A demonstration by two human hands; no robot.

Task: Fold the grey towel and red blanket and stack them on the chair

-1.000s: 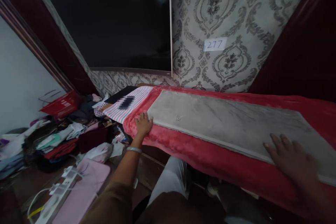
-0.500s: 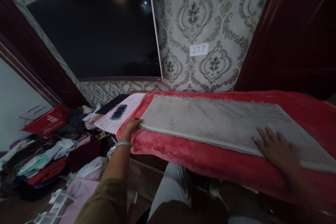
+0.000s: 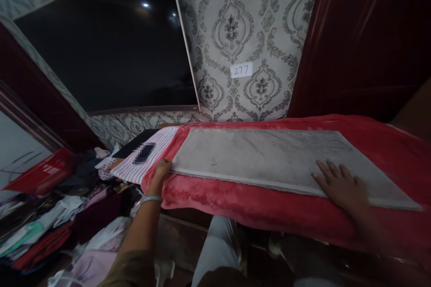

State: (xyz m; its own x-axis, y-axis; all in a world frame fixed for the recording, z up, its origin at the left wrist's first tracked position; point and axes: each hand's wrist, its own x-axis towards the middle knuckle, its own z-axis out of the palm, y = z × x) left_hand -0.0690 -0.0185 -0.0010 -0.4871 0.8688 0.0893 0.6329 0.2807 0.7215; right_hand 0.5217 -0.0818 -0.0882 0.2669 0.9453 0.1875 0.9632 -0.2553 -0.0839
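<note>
A long grey folded cloth (image 3: 256,152) with a soft-looking surface and pale hem lies flat on a red plush blanket (image 3: 208,193). At its near left corner, my left hand (image 3: 164,169) is closed with the fingers curled on the edge; the exact pinch is partly hidden. My right hand (image 3: 341,186) rests flat on the near right part of the grey cloth, fingers spread, with nothing held.
A striped cloth (image 3: 155,148) with a blurred dark object (image 3: 144,153) lies left of the blanket. Piled clothes (image 3: 67,215) and a red basket (image 3: 43,170) are at the left. Behind are a large television (image 3: 111,49) and a wall label (image 3: 241,70).
The view has turned slightly, so the scene sits further left. My left fingers look more curled at the cloth's corner. My right hand stays flat on the cloth.
</note>
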